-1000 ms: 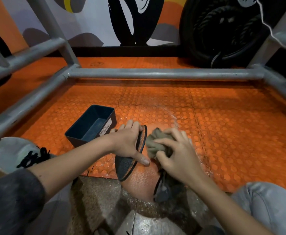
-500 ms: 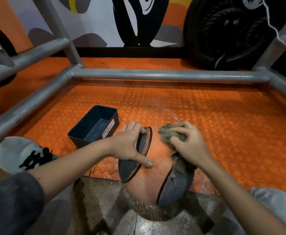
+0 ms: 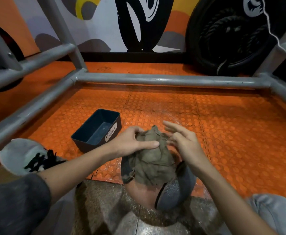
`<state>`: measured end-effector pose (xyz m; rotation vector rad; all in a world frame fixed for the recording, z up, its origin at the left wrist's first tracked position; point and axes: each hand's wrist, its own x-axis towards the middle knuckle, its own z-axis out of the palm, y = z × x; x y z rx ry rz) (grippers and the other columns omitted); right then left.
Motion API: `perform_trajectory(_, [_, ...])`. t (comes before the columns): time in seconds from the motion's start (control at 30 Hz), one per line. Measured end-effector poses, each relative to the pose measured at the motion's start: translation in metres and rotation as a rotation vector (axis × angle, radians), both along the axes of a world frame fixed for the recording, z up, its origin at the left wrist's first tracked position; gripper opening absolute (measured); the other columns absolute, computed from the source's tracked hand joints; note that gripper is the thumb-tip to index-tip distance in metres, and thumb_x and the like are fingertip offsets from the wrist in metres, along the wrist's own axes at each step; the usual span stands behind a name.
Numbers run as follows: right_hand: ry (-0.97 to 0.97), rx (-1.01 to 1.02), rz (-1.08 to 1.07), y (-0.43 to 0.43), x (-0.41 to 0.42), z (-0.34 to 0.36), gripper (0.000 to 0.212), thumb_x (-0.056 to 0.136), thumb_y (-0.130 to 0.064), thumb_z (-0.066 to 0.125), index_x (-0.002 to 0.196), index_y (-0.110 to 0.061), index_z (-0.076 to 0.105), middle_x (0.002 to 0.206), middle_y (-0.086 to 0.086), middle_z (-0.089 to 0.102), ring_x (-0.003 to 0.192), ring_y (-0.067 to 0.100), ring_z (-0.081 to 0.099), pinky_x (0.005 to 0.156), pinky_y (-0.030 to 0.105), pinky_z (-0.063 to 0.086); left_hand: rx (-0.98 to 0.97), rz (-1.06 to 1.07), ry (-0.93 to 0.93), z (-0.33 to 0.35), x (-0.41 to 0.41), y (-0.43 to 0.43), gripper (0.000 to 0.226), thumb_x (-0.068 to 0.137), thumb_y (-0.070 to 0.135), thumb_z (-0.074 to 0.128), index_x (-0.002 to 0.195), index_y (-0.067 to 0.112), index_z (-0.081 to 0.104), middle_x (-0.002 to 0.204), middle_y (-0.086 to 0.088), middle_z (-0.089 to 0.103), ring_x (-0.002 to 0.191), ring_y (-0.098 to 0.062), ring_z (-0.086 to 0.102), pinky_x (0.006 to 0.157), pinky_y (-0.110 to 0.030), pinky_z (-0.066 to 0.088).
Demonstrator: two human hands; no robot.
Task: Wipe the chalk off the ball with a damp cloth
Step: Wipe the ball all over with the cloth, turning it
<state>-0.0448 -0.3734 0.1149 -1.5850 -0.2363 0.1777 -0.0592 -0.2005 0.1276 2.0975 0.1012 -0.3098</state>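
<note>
Cloth [image 3: 153,160]: went from a bunch to spread over the top of the ball [image 3: 176,192].
Left hand [image 3: 132,141]: moved from the ball's side and gripped the cloth.
Right hand [image 3: 184,143]: released the cloth, fingers straightened.

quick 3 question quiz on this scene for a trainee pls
1. True or false: the left hand grips the cloth draped over the ball.
2. The right hand is: A open, fingers straight; B a closed fist; C inside the bin.
3. Fill in: the bin's label reads "waste ____".

Key: 1 true; 2 A; 3 basket
</note>
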Motion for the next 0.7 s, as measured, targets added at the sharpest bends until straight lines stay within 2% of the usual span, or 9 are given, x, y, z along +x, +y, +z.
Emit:
perform_trajectory(0.03, [-0.039, -0.017, -0.094, -0.004, 0.003, -0.004, 0.042, 0.093, 0.008, 0.035, 0.107, -0.022, 0.061, 0.113, 0.005, 0.063, 0.094, 0.005, 0.064, 0.078, 0.014, 0.048, 0.019, 0.021, -0.013, -0.002, 0.001, -0.001, 0.048, 0.071, 0.043, 0.077, 0.107, 0.017, 0.06, 0.099, 0.006, 0.064, 0.088, -0.004, 0.06, 0.074, -0.016, 0.05])
perform_trajectory(0.07, [-0.099, -0.126, -0.188, -0.006, 0.008, -0.012, 0.038, 0.094, 0.005, 0.036, 0.11, -0.018, 0.063, 0.116, 0.003, 0.06, 0.101, 0.0, 0.061, 0.086, 0.013, 0.046, 0.037, 0.035, -0.027, -0.003, 0.003, -0.002, 0.045, 0.072, 0.039, 0.079, 0.106, 0.018, 0.061, 0.099, 0.005, 0.064, 0.088, -0.006, 0.061, 0.079, -0.02, 0.052])
perform_trajectory(0.13, [-0.167, -0.433, -0.246, -0.007, 0.016, -0.027, 0.033, 0.098, -0.01, 0.039, 0.124, -0.014, 0.06, 0.13, 0.003, 0.055, 0.124, 0.013, 0.049, 0.105, 0.028, 0.036, 0.088, 0.024, -0.057, -0.007, 0.007, -0.001, 0.041, 0.066, 0.037, 0.08, 0.1, 0.023, 0.062, 0.097, 0.004, 0.065, 0.088, -0.013, 0.063, 0.084, -0.033, 0.054])
perform_trajectory(0.23, [-0.157, -0.79, -0.132, 0.001, 0.016, -0.041, 0.042, 0.101, -0.034, 0.033, 0.14, -0.024, 0.045, 0.148, 0.001, 0.04, 0.136, 0.021, 0.033, 0.112, 0.038, 0.027, 0.088, 0.014, -0.11, -0.006, 0.007, 0.001, 0.032, 0.055, 0.04, 0.066, 0.085, 0.028, 0.064, 0.092, 0.004, 0.067, 0.081, -0.018, 0.065, 0.078, -0.036, 0.055])
perform_trajectory(0.37, [-0.211, -0.805, -0.108, 0.007, 0.01, -0.041, 0.045, 0.1, -0.045, 0.031, 0.141, -0.032, 0.041, 0.15, -0.005, 0.035, 0.138, 0.015, 0.027, 0.112, 0.032, 0.023, 0.075, 0.068, -0.172, -0.008, 0.009, 0.014, 0.014, 0.072, 0.024, 0.067, 0.084, 0.031, 0.069, 0.095, 0.011, 0.066, 0.087, -0.015, 0.066, 0.079, -0.034, 0.056])
perform_trajectory(0.47, [-0.268, -0.804, -0.101, 0.006, 0.004, -0.043, 0.043, 0.099, -0.045, 0.033, 0.14, -0.034, 0.042, 0.149, -0.009, 0.036, 0.137, 0.012, 0.026, 0.108, 0.027, 0.02, 0.084, 0.086, -0.154, -0.016, 0.015, 0.02, 0.038, 0.074, 0.034, 0.059, 0.111, 0.033, 0.068, 0.119, 0.0, 0.061, 0.105, -0.019, 0.06, 0.088, -0.036, 0.053])
perform_trajectory(0.53, [-0.333, -0.753, -0.094, 0.004, -0.004, -0.047, 0.043, 0.098, -0.049, 0.03, 0.137, -0.037, 0.046, 0.145, -0.012, 0.039, 0.134, 0.009, 0.029, 0.105, 0.024, 0.021, 0.09, 0.095, -0.15, -0.022, 0.018, 0.019, 0.038, 0.091, 0.018, 0.049, 0.126, 0.028, 0.059, 0.127, 0.005, 0.053, 0.113, -0.012, 0.051, 0.086, -0.02, 0.046])
perform_trajectory(0.6, [-0.396, -0.704, -0.074, -0.001, -0.013, -0.051, 0.05, 0.091, -0.055, 0.028, 0.132, -0.039, 0.051, 0.14, -0.018, 0.043, 0.13, 0.005, 0.032, 0.1, 0.02, 0.022, 0.047, 0.106, -0.123, -0.027, 0.014, 0.017, 0.037, 0.098, 0.005, 0.036, 0.121, 0.017, 0.062, 0.116, 0.013, 0.055, 0.109, -0.006, 0.049, 0.079, -0.014, 0.04])
perform_trajectory(0.7, [-0.471, -0.647, -0.031, -0.006, -0.021, -0.054, 0.054, 0.086, -0.06, 0.027, 0.126, -0.041, 0.056, 0.127, -0.029, 0.04, 0.122, -0.005, 0.033, 0.097, 0.02, 0.025, -0.036, 0.139, -0.031, -0.027, 0.011, 0.008, 0.028, 0.098, 0.024, 0.043, 0.101, 0.023, 0.071, 0.114, 0.005, 0.064, 0.106, -0.011, 0.057, 0.093, -0.026, 0.043])
